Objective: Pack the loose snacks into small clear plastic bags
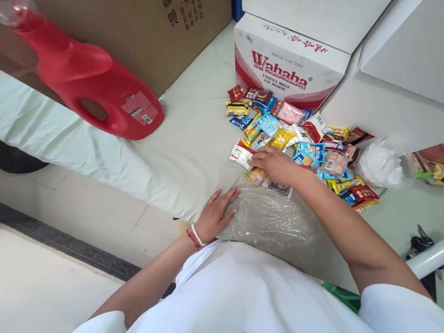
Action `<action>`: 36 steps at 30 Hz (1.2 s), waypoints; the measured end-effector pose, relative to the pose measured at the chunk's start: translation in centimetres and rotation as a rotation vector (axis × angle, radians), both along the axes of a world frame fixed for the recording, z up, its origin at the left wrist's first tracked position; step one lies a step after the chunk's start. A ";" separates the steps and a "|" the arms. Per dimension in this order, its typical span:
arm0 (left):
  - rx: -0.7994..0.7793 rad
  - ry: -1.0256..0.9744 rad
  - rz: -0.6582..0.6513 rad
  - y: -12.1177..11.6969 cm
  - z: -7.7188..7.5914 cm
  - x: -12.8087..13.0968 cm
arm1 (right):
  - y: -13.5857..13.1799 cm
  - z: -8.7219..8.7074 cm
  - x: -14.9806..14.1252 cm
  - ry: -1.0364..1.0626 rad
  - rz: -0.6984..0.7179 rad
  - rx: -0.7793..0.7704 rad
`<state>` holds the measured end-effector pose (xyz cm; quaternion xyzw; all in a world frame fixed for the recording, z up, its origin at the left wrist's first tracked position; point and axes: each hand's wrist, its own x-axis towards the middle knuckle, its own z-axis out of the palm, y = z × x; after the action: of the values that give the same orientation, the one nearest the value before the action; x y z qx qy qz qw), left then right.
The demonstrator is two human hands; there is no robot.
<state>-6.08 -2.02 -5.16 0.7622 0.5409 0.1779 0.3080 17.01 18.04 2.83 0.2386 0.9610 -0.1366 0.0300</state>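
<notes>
A transparent, crinkled plastic bag [276, 215] is spread flat at the near edge of a table covered in pale green cloth [184, 146], directly in front of a white printed T-shirt [271, 300]. The bag's left edge is touched by the left hand [214, 216], which is laid palm down, mostly open with its fingers slightly parted; a white beaded bracelet [197, 235] and a red cord [193, 239] are worn on its wrist. The right hand [272, 164] is held palm down over the near left side of a loose heap of small, multicoloured wrapped snacks [307, 152], its fingers bent beside a white-and-red packet [241, 154]; whether anything is gripped cannot be told, as the fingertips are partly hidden. The heap is bordered on the far side by a white-and-red cardboard Wahaba water carton [285, 67] and on the right by a knotted, translucent white plastic bundle [380, 164]. At the far left, a red plastic jug with a clear cap [106, 89] is seen before a large brown cardboard box [143, 13].
</notes>
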 end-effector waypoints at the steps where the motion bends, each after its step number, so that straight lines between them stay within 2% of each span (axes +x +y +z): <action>1: 0.000 0.003 0.005 0.1 0.0 0.0 | 0.3 -0.2 -0.3 -0.052 0.011 -0.006; 5: -0.006 0.005 0.045 0.1 0.2 0.1 | -0.1 -0.3 0.5 -0.110 -0.012 -0.016; 8: -0.027 -0.011 0.041 0.3 0.4 -0.2 | -0.8 -0.5 2.1 -0.103 -0.110 0.009; 12: -0.041 -0.046 -0.003 0.6 0.6 -0.9 | -1.2 -0.2 5.9 0.040 -0.333 0.074; 15: -0.032 -0.060 -0.026 0.7 0.5 -1.1 | -1.9 1.8 9.6 0.287 -0.600 0.195; 17: -0.025 -0.065 -0.023 0.8 0.5 -1.1 | -3.3 3.4 11.1 0.461 -0.757 0.248; 18: -0.022 -0.066 -0.017 0.8 0.4 -1.0 | -4.3 4.0 11.3 0.521 -0.768 0.233; 19: -0.020 -0.066 -0.011 0.8 0.4 -1.0 | -5.6 4.3 11.0 0.552 -0.720 0.184; 21: -0.017 -0.064 0.004 0.8 0.3 -0.9 | -8.5 3.9 9.2 0.511 -0.500 0.019; 23: -0.005 -0.067 0.029 0.9 0.3 -1.0 | -11.3 2.3 6.7 0.360 -0.309 -0.131; 25: 0.015 -0.076 0.049 0.9 0.1 -1.1 | -13.3 0.4 4.5 0.188 -0.283 -0.191; 27: 0.036 -0.082 0.046 0.9 0.0 -1.2 | -13.9 -0.8 3.6 0.091 -0.295 -0.213; 30: 0.066 -0.076 0.029 0.8 -0.1 -1.2 | -11.5 -0.2 4.5 0.147 -0.328 -0.179; 33: 0.094 -0.032 0.060 0.6 0.0 -1.1 | -6.2 1.3 6.5 0.181 -0.503 0.063; 35: 0.100 0.033 0.090 0.4 0.2 -1.3 | -2.4 1.2 7.6 0.112 -0.597 0.188; 36: 0.103 0.071 0.102 0.3 0.3 -1.4 | -0.7 0.8 8.0 0.064 -0.621 0.203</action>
<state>-7.49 -1.68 -4.84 0.7544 0.5795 0.1939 0.2396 25.01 17.29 3.62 0.5176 0.8515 -0.0500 -0.0673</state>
